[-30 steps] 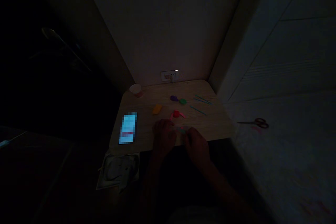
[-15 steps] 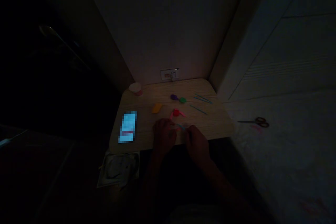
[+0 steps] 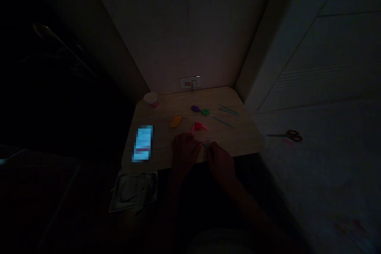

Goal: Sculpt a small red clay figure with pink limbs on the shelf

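Thin teal stick (image 3: 204,145) now plain between the two hands, where the earlier frame showed only a pale blur. Left hand (image 3: 185,152) curled and low, fingers just beside the stick's far end; right hand (image 3: 222,164) narrow, fingers drawn in at the near end, though pinching or merely touching, impossible to tell in this dark. Stick located above the near edge of the table (image 3: 239,141), at 12 o'clock from the hands. Probably very light, stiff but easily bent or snapped, and slippery for its thinness, so best taken between the fingertips near one end. Just beyond at 12 o'clock, one red-and-pink clay piece (image 3: 198,127), soft-looking and likely tacky, better lifted by its thick middle. Farther out at 12 o'clock, one purple clay lump (image 3: 195,108) touching one green clay lump (image 3: 205,112). At 11 o'clock, one yellow clay block (image 3: 176,121); at 1 o'clock, three more teal sticks (image 3: 228,110). Also one phone (image 3: 143,143) at 9 o'clock, its screen blurred out, one white cup (image 3: 151,98) between 10 and 11 o'clock, and one pair of scissors (image 3: 293,135) at 3 o'clock, off the table.
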Demonstrator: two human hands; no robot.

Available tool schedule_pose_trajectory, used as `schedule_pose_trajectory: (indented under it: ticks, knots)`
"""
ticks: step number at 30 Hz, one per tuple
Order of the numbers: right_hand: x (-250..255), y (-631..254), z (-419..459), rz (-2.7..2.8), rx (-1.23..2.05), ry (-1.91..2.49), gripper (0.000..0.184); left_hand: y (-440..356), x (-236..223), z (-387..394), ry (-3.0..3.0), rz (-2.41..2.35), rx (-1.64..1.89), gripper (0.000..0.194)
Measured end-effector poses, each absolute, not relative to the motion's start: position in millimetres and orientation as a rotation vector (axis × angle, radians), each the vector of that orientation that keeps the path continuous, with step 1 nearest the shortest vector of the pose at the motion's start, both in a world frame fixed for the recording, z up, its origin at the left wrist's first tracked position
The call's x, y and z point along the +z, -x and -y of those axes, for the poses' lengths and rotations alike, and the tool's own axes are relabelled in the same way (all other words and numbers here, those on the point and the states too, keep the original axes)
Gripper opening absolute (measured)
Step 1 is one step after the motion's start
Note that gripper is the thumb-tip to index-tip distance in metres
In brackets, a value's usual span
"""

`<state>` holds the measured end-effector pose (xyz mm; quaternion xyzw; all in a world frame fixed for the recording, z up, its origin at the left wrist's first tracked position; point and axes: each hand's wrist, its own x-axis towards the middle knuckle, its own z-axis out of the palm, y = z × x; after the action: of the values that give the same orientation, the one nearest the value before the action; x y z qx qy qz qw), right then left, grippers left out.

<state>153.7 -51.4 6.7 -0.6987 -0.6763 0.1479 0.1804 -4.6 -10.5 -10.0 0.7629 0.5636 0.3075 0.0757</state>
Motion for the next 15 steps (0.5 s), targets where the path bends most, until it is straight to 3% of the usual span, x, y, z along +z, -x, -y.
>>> schedule_pose_trajectory:
  ticks: [11, 15]
  knots:
    - [6, -171, 48, 1.8, 0.375, 1.87, 0.013, 2, -5, 11, -2.28, -1.68, 0.912, 0.01]
    - [4, -199, 35, 1.916, 0.367, 1.634, 0.018, -1, -3, 11, -2.321, -1.642, 0.87, 0.015]
